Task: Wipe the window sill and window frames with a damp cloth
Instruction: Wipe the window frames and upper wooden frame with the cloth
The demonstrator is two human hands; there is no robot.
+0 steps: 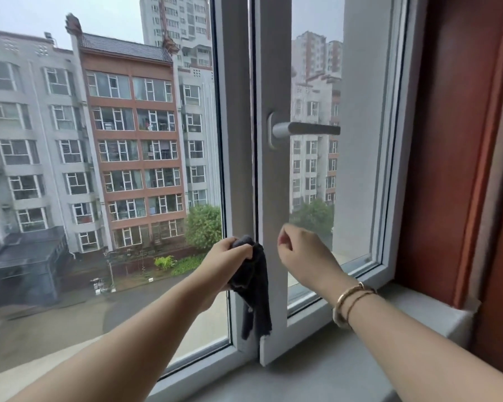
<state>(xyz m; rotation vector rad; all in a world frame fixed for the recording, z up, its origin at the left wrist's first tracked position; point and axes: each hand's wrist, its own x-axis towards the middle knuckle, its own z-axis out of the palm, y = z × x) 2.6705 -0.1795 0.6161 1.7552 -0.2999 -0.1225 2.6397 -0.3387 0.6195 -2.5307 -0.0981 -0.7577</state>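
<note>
My left hand (228, 261) grips a dark grey cloth (256, 288) against the white central window frame (269, 184), low on the upright. The cloth's loose end hangs down towards the bottom rail. My right hand (301, 255) hovers in front of the right pane with its fingers curled and nothing in it; bracelets circle that wrist. The pale window sill (317, 369) runs below both arms.
A grey lever handle (305, 129) sticks out to the right from the central frame at mid height. The right sash stands slightly ajar at its lower corner. A red-brown wooden reveal (459, 140) borders the window on the right. Apartment blocks show outside.
</note>
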